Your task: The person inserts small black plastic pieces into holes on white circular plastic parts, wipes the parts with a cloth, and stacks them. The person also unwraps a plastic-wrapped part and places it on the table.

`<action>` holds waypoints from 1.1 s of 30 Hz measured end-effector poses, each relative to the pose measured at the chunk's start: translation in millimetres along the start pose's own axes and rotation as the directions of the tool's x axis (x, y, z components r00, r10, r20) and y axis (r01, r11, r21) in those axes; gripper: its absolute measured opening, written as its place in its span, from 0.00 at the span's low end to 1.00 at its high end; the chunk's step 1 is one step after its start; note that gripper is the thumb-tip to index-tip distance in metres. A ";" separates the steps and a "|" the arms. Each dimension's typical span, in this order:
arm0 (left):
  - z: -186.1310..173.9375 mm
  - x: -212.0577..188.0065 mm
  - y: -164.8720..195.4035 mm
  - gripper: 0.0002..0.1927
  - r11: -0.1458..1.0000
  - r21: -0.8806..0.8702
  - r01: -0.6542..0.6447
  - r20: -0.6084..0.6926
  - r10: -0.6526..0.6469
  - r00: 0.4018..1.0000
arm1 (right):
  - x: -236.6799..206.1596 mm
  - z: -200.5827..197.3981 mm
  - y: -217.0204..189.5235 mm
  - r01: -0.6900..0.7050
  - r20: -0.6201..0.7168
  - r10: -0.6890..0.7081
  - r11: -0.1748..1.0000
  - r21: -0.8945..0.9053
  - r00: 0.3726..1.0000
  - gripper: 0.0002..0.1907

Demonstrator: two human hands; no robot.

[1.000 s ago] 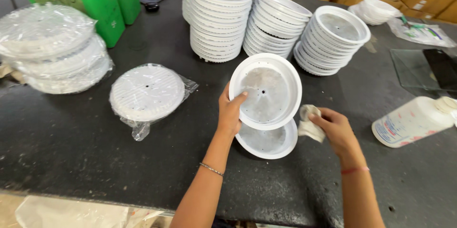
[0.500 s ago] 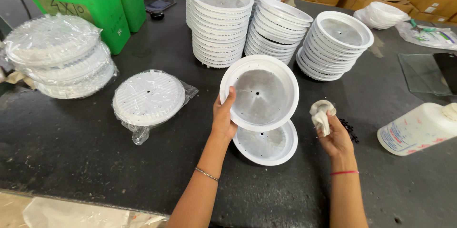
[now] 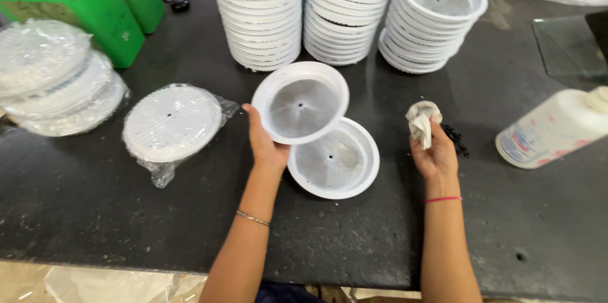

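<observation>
Left hand [image 3: 266, 145] pinches dish [image 3: 300, 103] by rim only, tilted; may slip. Right hand [image 3: 433, 151] squeezes rag [image 3: 420, 119].

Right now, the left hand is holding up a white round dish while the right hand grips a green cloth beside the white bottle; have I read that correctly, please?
Not quite: the cloth in the right hand is white, not green, as the head view shows. The rest stands: the left hand holds up the white round dish, and the white bottle lies to the right.
</observation>
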State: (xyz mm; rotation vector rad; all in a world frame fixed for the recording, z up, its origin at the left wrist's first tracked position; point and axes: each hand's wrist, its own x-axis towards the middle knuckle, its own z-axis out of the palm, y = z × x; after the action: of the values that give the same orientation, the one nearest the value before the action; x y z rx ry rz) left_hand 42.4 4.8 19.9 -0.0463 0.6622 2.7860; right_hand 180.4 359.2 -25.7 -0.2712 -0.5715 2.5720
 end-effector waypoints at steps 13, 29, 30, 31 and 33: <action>24.4 13.3 -30.7 0.39 0.988 0.147 0.038 0.039 -0.044 0.998 | -9.7 8.6 -33.9 0.213 0.037 -0.229 0.945 0.250 0.973 0.14; 231.4 105.2 -110.2 0.32 0.953 0.269 0.141 0.083 -0.169 0.982 | -4.5 33.2 19.5 0.119 0.135 -0.091 0.969 -0.218 0.987 0.14; 248.4 109.3 -119.8 0.32 0.955 0.251 0.158 0.142 -0.198 0.970 | -4.5 32.9 19.7 0.106 0.118 -0.082 0.971 -0.215 0.990 0.14; 265.5 112.6 -130.9 0.32 0.948 0.278 0.158 0.173 -0.211 0.962 | -4.6 32.6 19.4 0.104 0.119 -0.080 0.974 -0.204 0.990 0.14; 299.3 117.3 -154.7 0.32 0.931 0.343 0.128 0.216 -0.210 0.954 | -4.6 32.5 18.3 0.098 0.122 -0.076 0.978 -0.182 0.990 0.14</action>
State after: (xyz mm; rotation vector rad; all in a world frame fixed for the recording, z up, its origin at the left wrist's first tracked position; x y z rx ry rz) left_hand -18.2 301.1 209.0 0.2944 0.9889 2.4265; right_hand 167.3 331.2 -4.4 -0.1586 -0.8514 2.4631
